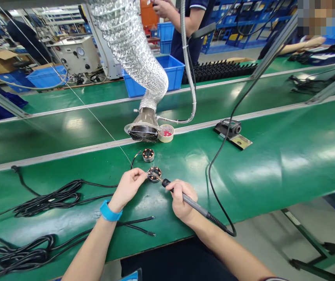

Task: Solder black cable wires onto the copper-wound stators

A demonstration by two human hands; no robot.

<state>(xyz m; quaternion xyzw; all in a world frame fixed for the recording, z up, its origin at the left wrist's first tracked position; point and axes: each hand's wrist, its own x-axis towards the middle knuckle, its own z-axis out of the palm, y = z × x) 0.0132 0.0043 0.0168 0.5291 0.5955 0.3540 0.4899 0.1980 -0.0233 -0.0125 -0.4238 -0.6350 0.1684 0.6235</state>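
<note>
My right hand (183, 199) is closed round the grey handle of a soldering iron (195, 203). The iron's tip reaches into a small ring-shaped motor stator (155, 179) with copper windings, lying on the green bench. At the stator's left edge, my left hand (130, 185) pinches thin solder wire (106, 129), which runs down from the upper left; its end is hard to see between the fingertips. Just behind lies a second stator (148, 160) with a few thin leads.
A fume extractor hood (145, 119) on a silver duct hangs behind the stators, beside a tape roll (170, 136). Coiled black cables (50, 201) lie left. The iron's cord (211, 177) loops at right, near a soldering iron stand (228, 130). Co-workers are across the bench.
</note>
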